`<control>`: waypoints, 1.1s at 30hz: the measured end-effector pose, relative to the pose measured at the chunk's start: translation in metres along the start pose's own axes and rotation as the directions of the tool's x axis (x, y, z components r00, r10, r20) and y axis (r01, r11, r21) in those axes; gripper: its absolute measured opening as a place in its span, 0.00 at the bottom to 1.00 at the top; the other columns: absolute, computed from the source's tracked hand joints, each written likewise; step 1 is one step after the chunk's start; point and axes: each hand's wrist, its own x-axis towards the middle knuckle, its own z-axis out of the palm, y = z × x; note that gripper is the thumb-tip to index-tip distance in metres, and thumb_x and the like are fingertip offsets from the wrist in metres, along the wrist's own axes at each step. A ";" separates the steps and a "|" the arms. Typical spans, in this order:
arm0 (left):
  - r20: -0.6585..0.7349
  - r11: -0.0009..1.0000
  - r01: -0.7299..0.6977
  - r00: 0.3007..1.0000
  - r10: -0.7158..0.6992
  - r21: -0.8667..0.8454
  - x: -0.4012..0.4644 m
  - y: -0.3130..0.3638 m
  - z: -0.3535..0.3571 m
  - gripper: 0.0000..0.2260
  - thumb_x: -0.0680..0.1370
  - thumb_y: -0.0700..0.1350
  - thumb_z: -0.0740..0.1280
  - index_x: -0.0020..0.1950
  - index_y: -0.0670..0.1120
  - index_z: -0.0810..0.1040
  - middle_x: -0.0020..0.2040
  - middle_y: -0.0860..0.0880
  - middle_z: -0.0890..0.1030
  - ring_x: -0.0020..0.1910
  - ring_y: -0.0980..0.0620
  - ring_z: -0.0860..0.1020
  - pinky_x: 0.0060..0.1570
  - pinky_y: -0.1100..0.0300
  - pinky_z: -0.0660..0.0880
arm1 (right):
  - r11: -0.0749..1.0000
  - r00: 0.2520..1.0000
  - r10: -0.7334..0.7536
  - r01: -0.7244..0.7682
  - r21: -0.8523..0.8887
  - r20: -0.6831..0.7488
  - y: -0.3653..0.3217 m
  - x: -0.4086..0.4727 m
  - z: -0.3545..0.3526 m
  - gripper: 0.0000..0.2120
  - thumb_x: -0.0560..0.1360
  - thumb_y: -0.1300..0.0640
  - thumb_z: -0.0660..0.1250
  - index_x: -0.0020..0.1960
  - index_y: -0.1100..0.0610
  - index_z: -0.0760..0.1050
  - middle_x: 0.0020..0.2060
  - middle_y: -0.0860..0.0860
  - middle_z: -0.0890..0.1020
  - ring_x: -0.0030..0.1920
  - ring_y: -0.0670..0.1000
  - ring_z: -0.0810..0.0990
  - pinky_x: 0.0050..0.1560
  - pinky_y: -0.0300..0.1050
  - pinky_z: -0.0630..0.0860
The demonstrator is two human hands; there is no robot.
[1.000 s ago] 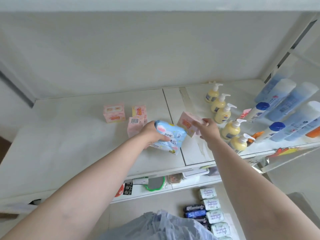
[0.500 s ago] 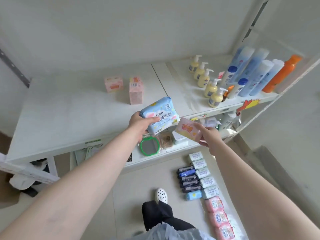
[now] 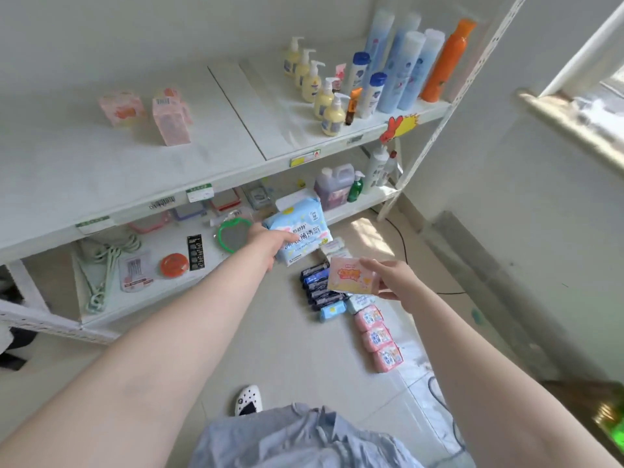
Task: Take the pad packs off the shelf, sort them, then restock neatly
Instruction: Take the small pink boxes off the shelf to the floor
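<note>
The head view shows the blue pad pack (image 3: pixel 301 230) held in the left hand (image 3: pixel 266 238), with the thumb and fingers curled round its near left edge. The pink pad pack (image 3: pixel 353 276) is in the right hand (image 3: pixel 388 282), pinched between the thumb underneath and the fingers along its right side.

A second ago both packs were up over the top shelf (image 3: pixel 135 163). Half a second ago they had come out past its front edge. Now they are lower, out in front of the lower shelf and above the floor (image 3: pixel 287 349). So both packs are off the shelf, and I think they are going down to be sorted.

The blue pack is tipped. Its long side runs from lower left to upper right, and its printed face looks up at the camera. The pink pack lies almost flat. Its long side runs left to right, and its picture side faces up.

Under the hands, packs lie in rows on the floor. There is a row of dark blue packs (image 3: pixel 317 282), with a small light blue pack (image 3: pixel 332 311) at its near end. There is a row of pink packs (image 3: pixel 380 339) beside it.

Three pink boxes (image 3: pixel 148 111) are on the top shelf, so the taking-off part is not done yet. Farther right on that shelf stand yellow pump bottles (image 3: pixel 319 92) and tall blue bottles (image 3: pixel 401 62).
</note>
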 end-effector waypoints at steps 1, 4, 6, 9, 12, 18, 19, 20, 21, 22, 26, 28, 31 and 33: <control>0.000 1.000 0.009 1.000 -0.009 0.004 -0.002 -0.012 0.016 0.23 0.66 0.32 0.76 0.58 0.40 0.74 0.54 0.46 0.82 0.50 0.47 0.81 0.56 0.49 0.77 | 1.000 1.000 0.008 -0.008 0.006 0.002 0.016 -0.001 -0.013 0.27 0.75 0.47 0.70 0.57 0.72 0.77 0.40 0.53 0.85 0.37 0.48 0.84 0.41 0.41 0.80; -0.020 0.998 0.049 0.999 -0.049 0.025 -0.006 -0.058 0.064 0.24 0.64 0.33 0.77 0.55 0.43 0.74 0.51 0.48 0.83 0.50 0.46 0.82 0.56 0.46 0.77 | 0.999 0.999 0.031 -0.032 0.016 0.041 0.066 -0.001 -0.055 0.21 0.73 0.50 0.72 0.56 0.67 0.77 0.44 0.57 0.84 0.38 0.50 0.82 0.41 0.43 0.79; -0.055 0.995 0.096 0.994 -0.094 0.032 -0.015 -0.092 0.093 0.24 0.63 0.34 0.78 0.55 0.44 0.74 0.50 0.48 0.82 0.50 0.46 0.82 0.56 0.46 0.78 | 0.998 0.996 0.062 -0.062 0.007 0.069 0.099 -0.001 -0.081 0.20 0.71 0.51 0.75 0.58 0.60 0.75 0.47 0.56 0.83 0.42 0.50 0.83 0.41 0.44 0.80; -0.095 0.988 0.154 0.984 -0.150 0.032 -0.033 -0.137 0.127 0.24 0.63 0.36 0.78 0.56 0.43 0.75 0.52 0.47 0.82 0.49 0.46 0.82 0.55 0.48 0.79 | 0.994 0.988 0.110 -0.108 -0.023 0.112 0.141 0.001 -0.109 0.23 0.70 0.52 0.75 0.62 0.56 0.73 0.52 0.55 0.82 0.46 0.49 0.82 0.42 0.42 0.79; -0.136 0.979 0.201 0.972 -0.193 0.042 -0.044 -0.169 0.138 0.20 0.66 0.35 0.77 0.53 0.45 0.74 0.52 0.46 0.82 0.50 0.46 0.82 0.54 0.48 0.79 | 0.987 0.976 0.159 -0.156 -0.035 0.148 0.166 0.007 -0.120 0.23 0.72 0.54 0.74 0.64 0.56 0.72 0.52 0.54 0.80 0.43 0.46 0.80 0.37 0.38 0.77; -0.212 0.971 0.209 0.960 -0.181 0.119 -0.016 -0.185 0.135 0.21 0.66 0.34 0.76 0.53 0.46 0.71 0.52 0.47 0.80 0.49 0.47 0.81 0.52 0.51 0.79 | 0.982 0.954 0.185 -0.187 -0.013 0.235 0.195 0.046 -0.112 0.26 0.71 0.60 0.75 0.67 0.57 0.70 0.55 0.55 0.80 0.48 0.51 0.79 0.39 0.39 0.75; -0.211 0.968 0.213 0.960 -0.182 0.131 -0.006 -0.186 0.138 0.20 0.67 0.34 0.76 0.52 0.46 0.71 0.52 0.47 0.80 0.48 0.47 0.80 0.51 0.52 0.78 | 0.982 0.954 0.187 -0.191 -0.005 0.235 0.200 0.056 -0.109 0.27 0.70 0.61 0.75 0.67 0.57 0.70 0.56 0.56 0.80 0.50 0.52 0.79 0.41 0.41 0.76; -0.205 0.968 0.215 0.961 -0.186 0.127 0.005 -0.187 0.144 0.20 0.67 0.34 0.76 0.52 0.46 0.71 0.52 0.47 0.80 0.47 0.48 0.80 0.49 0.53 0.78 | 0.980 0.955 0.190 -0.197 0.008 0.229 0.207 0.067 -0.106 0.28 0.69 0.62 0.76 0.67 0.57 0.70 0.57 0.56 0.80 0.51 0.53 0.80 0.43 0.43 0.78; -0.204 0.969 0.219 0.960 -0.193 0.116 0.018 -0.191 0.150 0.20 0.67 0.34 0.76 0.52 0.46 0.72 0.52 0.48 0.80 0.47 0.48 0.80 0.46 0.55 0.79 | 0.979 0.956 0.196 -0.203 0.013 0.220 0.214 0.080 -0.101 0.29 0.68 0.63 0.77 0.67 0.57 0.71 0.57 0.56 0.80 0.53 0.54 0.81 0.46 0.46 0.79; -0.206 0.970 0.220 0.959 -0.196 0.102 0.033 -0.197 0.158 0.20 0.67 0.33 0.76 0.53 0.46 0.72 0.52 0.48 0.80 0.46 0.48 0.80 0.41 0.59 0.78 | 0.978 0.955 0.202 -0.208 0.007 0.218 0.225 0.095 -0.097 0.30 0.66 0.63 0.77 0.66 0.57 0.72 0.57 0.56 0.81 0.54 0.55 0.81 0.50 0.50 0.80; -0.244 0.974 0.185 0.958 -0.148 0.134 0.108 -0.254 0.189 0.18 0.67 0.34 0.76 0.52 0.45 0.74 0.49 0.49 0.80 0.41 0.50 0.78 0.33 0.66 0.73 | 0.982 0.958 0.187 -0.185 -0.026 0.218 0.279 0.167 -0.069 0.25 0.66 0.66 0.77 0.60 0.54 0.75 0.49 0.48 0.82 0.54 0.53 0.81 0.54 0.52 0.79; -0.271 0.968 0.158 0.957 -0.102 0.197 0.151 -0.302 0.200 0.17 0.65 0.35 0.76 0.48 0.46 0.74 0.47 0.49 0.80 0.41 0.49 0.77 0.40 0.60 0.75 | 0.985 0.965 0.170 -0.172 -0.008 0.201 0.314 0.209 -0.048 0.25 0.66 0.67 0.77 0.57 0.51 0.73 0.46 0.44 0.78 0.51 0.50 0.78 0.47 0.40 0.78; -0.272 0.948 0.159 0.959 -0.081 0.276 0.214 -0.382 0.210 0.17 0.65 0.34 0.76 0.45 0.48 0.73 0.45 0.49 0.79 0.40 0.50 0.77 0.45 0.56 0.75 | 0.991 0.973 0.132 -0.132 -0.014 0.190 0.374 0.275 -0.007 0.27 0.65 0.66 0.78 0.60 0.54 0.74 0.49 0.48 0.78 0.49 0.47 0.77 0.41 0.27 0.72; -0.256 0.931 0.156 0.964 -0.071 0.330 0.254 -0.436 0.214 0.18 0.64 0.34 0.76 0.46 0.47 0.73 0.46 0.49 0.79 0.42 0.50 0.77 0.46 0.55 0.76 | 0.993 0.972 0.115 -0.105 -0.056 0.204 0.418 0.319 0.022 0.27 0.64 0.64 0.78 0.60 0.55 0.74 0.50 0.48 0.79 0.48 0.45 0.77 0.43 0.27 0.70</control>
